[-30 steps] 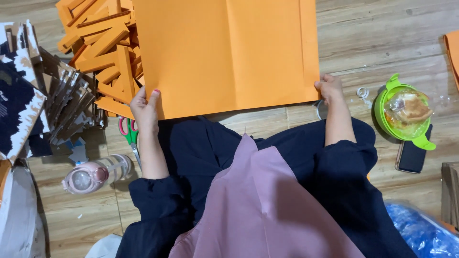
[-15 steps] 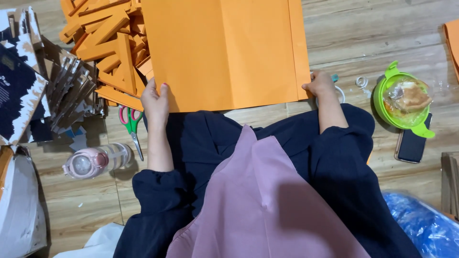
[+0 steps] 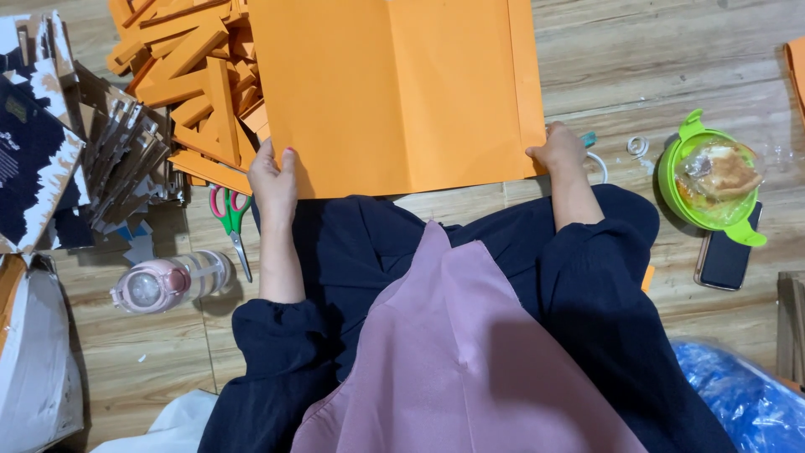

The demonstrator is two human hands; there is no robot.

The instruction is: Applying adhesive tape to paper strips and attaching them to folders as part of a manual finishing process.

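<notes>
Orange card sheet (image 3: 394,92) lies flat on the wooden floor (image 3: 671,50) before your lap. Your left hand (image 3: 272,180) and right hand (image 3: 558,151) pinch its near corners, keeping it taut. Scissors (image 3: 231,218) rest nearby.

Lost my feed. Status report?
Left hand and right hand grip the orange sheet by its near corners. Scissors beside left hand. Nothing blocking.
</notes>
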